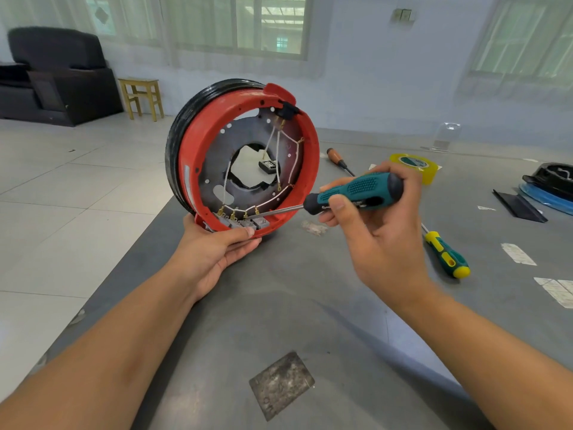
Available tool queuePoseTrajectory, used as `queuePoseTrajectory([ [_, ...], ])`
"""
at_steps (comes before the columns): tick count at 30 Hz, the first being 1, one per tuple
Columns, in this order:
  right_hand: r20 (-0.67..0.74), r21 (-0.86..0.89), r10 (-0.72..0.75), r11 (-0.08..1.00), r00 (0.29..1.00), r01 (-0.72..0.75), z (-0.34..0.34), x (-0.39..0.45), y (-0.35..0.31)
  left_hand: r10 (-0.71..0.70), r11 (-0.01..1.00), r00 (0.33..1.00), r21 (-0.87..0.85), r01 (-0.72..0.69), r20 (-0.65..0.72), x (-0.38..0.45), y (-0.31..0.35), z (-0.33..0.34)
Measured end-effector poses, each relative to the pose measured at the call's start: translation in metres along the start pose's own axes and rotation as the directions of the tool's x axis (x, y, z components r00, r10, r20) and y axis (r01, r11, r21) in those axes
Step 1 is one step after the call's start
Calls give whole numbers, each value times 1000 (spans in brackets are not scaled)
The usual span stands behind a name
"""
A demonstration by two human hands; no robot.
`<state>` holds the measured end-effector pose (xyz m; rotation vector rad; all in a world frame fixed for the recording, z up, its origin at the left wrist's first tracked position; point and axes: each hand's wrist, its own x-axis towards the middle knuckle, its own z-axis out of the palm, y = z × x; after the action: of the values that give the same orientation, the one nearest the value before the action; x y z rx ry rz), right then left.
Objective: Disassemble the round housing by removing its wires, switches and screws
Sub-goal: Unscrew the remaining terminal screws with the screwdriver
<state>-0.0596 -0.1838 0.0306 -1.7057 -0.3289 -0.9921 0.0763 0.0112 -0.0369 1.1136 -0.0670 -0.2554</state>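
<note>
Grey and scuffed, the counter (310, 305) carried a worn square patch (281, 385) nearest the camera, with two bare forearms reaching over it. The left hand (214, 249) cupped the lower rim of the round housing (242, 150) from beneath, its fingers (245, 232) curled up round the red edge and holding the piece upright on its side at the counter's left edge. The right hand (378, 231) gripped a teal-and-black screwdriver (353, 192), fingers wrapped round the handle and thumb pressed along it, the metal shaft pointing left to the grey switches (245, 223) at the bottom of the housing. White wires (279, 150) with brass terminals ran across the dark inner plate from those switches to a black part near the top. A black band ringed the housing's back. To the right lay a green-and-yellow screwdriver (446, 254) and paper scraps (517, 253); beyond them an orange-handled screwdriver (339, 158), a roll of yellow tape (415, 166) and dark plastic parts (548, 181). Farther back, a wooden stool (141, 96) and a dark armchair (55, 76) stood on the tiled floor below curtained windows.
</note>
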Motion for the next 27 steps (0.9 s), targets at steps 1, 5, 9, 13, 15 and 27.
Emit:
queuePoseTrajectory([
  [1,-8,-3,8,1000,1000,-8,-1,2,-1,7,1000,1000,17,-7,2,0,-1,1],
  [5,-30,-56,14,998,999,-16,-7,10,0,16,998,1000,59,-17,22,0,-2,0],
  [9,-24,-96,27,995,999,-30,-9,13,-1,31,996,999,79,-33,27,1,-4,0],
  [13,-21,-101,40,994,999,-42,-10,13,0,46,995,999,87,-48,19,1,-6,0],
  [15,-24,-101,47,994,999,-49,-9,13,1,50,995,999,87,-52,23,1,-6,-1],
  [27,-3,-91,-17,996,1000,17,-6,3,5,39,998,999,50,-39,-16,2,-6,0],
])
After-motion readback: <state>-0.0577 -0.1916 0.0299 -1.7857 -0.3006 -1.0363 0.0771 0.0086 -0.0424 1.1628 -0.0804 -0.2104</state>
